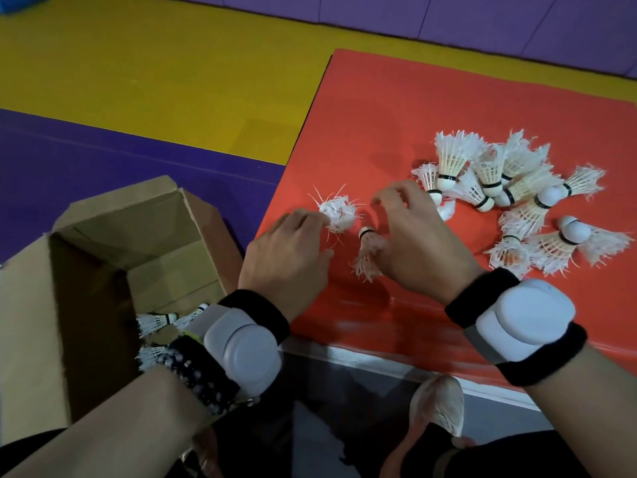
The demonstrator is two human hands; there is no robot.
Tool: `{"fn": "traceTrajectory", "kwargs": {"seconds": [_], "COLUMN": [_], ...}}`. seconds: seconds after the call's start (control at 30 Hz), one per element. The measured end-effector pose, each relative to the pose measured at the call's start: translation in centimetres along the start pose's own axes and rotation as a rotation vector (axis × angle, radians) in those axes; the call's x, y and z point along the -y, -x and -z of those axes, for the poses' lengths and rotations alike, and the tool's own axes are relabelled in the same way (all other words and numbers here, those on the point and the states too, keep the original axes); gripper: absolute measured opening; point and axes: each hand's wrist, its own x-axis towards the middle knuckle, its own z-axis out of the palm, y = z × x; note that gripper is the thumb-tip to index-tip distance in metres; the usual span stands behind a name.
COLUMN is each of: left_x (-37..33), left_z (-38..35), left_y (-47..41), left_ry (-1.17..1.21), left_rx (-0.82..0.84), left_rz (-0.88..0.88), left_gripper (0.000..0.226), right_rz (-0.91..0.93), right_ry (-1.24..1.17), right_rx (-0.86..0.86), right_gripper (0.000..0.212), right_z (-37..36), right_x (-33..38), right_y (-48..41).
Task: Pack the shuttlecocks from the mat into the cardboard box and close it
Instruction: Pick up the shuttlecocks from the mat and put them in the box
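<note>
On the red mat point(448, 98), the left hand point(286, 253) pinches a frayed shuttlecock point(337, 213) with its fingers point(310, 219); the right hand point(417, 243), arched, grips a second shuttlecock point(367, 253).

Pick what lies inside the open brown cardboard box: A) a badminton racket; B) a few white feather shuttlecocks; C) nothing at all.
B: white feather shuttlecocks lie on the bottom of the open brown cardboard box.

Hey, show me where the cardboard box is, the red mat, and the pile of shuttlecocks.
cardboard box point(31, 322): head view, on its left side panel.
red mat point(448, 98): head view, on a bare far part of its surface.
pile of shuttlecocks point(524, 188): head view, on the feathers of a shuttlecock mid-pile.
</note>
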Motion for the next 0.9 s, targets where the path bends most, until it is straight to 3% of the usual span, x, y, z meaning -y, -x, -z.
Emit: {"fn": "traceTrajectory", "kwargs": {"seconds": [0.23,0.7,0.9], "left_x": [-0.4,1.9,5.5], "left_z": [0.2,3.1,7.5], "left_y": [-0.4,-1.1,-0.1], "left_ry": [0.018,-0.024,-0.085], "left_rx": [-0.094,-0.174,-0.088], "left_rz": [-0.045,0.037,0.202], "left_gripper": [0.011,0.005,0.015], "right_rz": [-0.109,-0.195,-0.164], "right_ry": [0.141,-0.141,-0.345], "right_rx": [0.013,0.032,0.065], "right_gripper": [0.014,0.013,0.017], "right_z": [1.4,2.3,1.5], "right_x": [-0.5,2.2,7.2], "right_y": [0.0,-1.5,-2.4]}}
